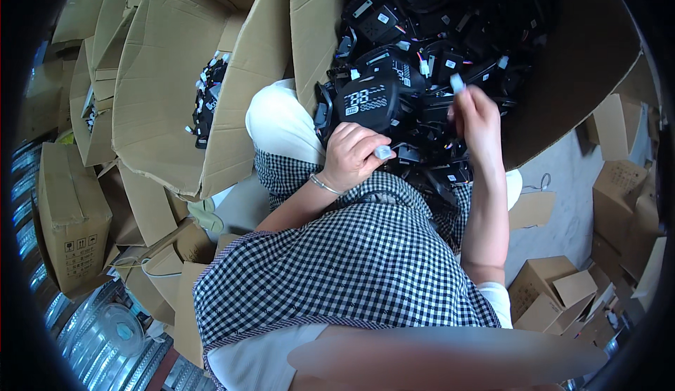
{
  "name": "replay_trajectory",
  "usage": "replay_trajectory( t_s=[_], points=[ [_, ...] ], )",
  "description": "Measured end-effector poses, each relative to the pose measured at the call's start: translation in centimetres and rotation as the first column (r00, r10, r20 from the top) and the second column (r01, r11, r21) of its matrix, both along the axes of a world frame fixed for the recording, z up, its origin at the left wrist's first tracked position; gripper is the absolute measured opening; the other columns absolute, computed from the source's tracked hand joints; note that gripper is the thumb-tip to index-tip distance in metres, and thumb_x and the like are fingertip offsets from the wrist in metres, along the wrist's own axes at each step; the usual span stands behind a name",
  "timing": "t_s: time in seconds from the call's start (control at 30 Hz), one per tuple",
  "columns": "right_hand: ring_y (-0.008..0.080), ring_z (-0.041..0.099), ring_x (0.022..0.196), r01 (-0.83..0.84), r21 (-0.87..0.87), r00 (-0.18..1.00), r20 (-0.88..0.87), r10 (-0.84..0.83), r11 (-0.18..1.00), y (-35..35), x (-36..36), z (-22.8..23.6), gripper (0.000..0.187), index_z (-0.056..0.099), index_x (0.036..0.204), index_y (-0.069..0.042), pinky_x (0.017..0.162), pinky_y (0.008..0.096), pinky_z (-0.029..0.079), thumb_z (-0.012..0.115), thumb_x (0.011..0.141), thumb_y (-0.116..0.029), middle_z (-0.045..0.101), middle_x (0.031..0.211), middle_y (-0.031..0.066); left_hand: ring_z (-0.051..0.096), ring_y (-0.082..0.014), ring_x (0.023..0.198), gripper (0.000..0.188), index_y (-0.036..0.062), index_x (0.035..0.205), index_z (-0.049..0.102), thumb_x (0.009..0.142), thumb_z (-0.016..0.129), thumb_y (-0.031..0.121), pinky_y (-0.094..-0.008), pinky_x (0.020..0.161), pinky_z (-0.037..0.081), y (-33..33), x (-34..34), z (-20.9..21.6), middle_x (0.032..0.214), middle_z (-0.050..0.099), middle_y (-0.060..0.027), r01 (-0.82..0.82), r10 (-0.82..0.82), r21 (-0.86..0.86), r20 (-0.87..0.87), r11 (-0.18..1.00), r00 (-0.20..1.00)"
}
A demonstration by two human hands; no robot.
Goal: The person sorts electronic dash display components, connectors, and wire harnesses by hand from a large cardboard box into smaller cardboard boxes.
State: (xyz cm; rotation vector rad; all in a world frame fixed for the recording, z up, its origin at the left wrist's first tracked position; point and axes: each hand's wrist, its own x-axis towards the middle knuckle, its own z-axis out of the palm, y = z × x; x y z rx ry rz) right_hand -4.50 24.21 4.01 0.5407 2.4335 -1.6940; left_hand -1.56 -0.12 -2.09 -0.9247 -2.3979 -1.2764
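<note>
My left hand [351,155] is closed, a small whitish connector [382,153] sticking out past its thumb and finger. Higher up and to the right, my right hand [479,120] pinches another small white connector [457,83]; its fingers are slightly smeared by motion. Both hands are over the near side of a large open carton [314,33] heaped with black plastic display units. One display unit [367,101] with pale segment markings lies face up just beyond my left hand. Thin coloured wires with white plugs [425,66] trail from several units.
To the left, a second open carton [165,82] holds more black units [208,99] with white plugs. A closed carton [74,215] stands at far left, near shiny metallic rolls or strips [98,342]. More open cartons [552,289] stand on the floor at right.
</note>
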Motion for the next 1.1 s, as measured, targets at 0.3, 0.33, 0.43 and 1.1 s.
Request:
replay_trajectory(
  t_s=[0.3,0.33,0.43,1.1],
  points=[
    [0.0296,0.058,0.102,-0.251,0.819,0.93,0.056,0.364,0.516,-2.8,-10.3,-7.8,0.021,0.077,0.095,-0.014,0.09,0.0434,0.044,0.064,0.088,-0.029,0.067,0.108,0.0088,0.056,-0.0226,0.068,0.027,0.0097,0.089,0.062,0.078,0.079,0.028,-0.0351,0.071,0.043,1.0,-0.8,2.8,0.076,0.06,-0.0026,0.089,-0.073,0.157,-0.102,0.984,0.992],
    [0.0291,0.059,0.097,-0.189,0.831,0.934,-0.013,0.358,0.523,-2.9,-10.3,-7.4,0.021,0.077,0.092,-0.013,0.084,0.0434,0.045,0.065,0.087,-0.028,0.068,0.103,0.0092,0.056,-0.0218,0.068,0.023,0.0093,0.087,0.063,0.079,0.079,0.024,-0.0348,0.07,0.043,0.8,-0.6,2.9,0.075,0.06,-0.0026,0.038,-0.036,0.108,-0.022,0.993,0.999],
    [0.0281,0.061,0.083,0.094,0.799,0.752,-0.448,0.483,0.594,-2.0,-8.8,-4.7,0.011,0.073,0.08,-0.005,0.072,0.0398,0.049,0.067,0.081,-0.014,0.064,0.088,0.0093,0.057,-0.0201,0.066,0.011,0.0077,0.087,0.066,0.081,0.075,0.011,-0.0338,0.068,0.041,0.8,-0.8,3.5,0.075,0.063,-0.0026,-0.017,0.011,0.092,0.061,0.996,0.998],
    [0.0189,0.064,0.103,-0.022,-0.816,0.995,-0.071,-0.063,0.577,-1.2,10.1,-0.8,0.023,0.069,0.098,-0.002,0.084,0.0301,0.053,0.055,0.1,-0.021,0.061,0.124,0.0164,0.061,-0.0185,0.086,0.023,0.016,0.103,0.073,0.082,0.07,0.026,-0.0346,0.082,0.042,2.1,-2.4,1.6,0.097,0.064,-0.0003,0.235,-0.23,-0.046,0.096,0.971,0.968]
  ],
)
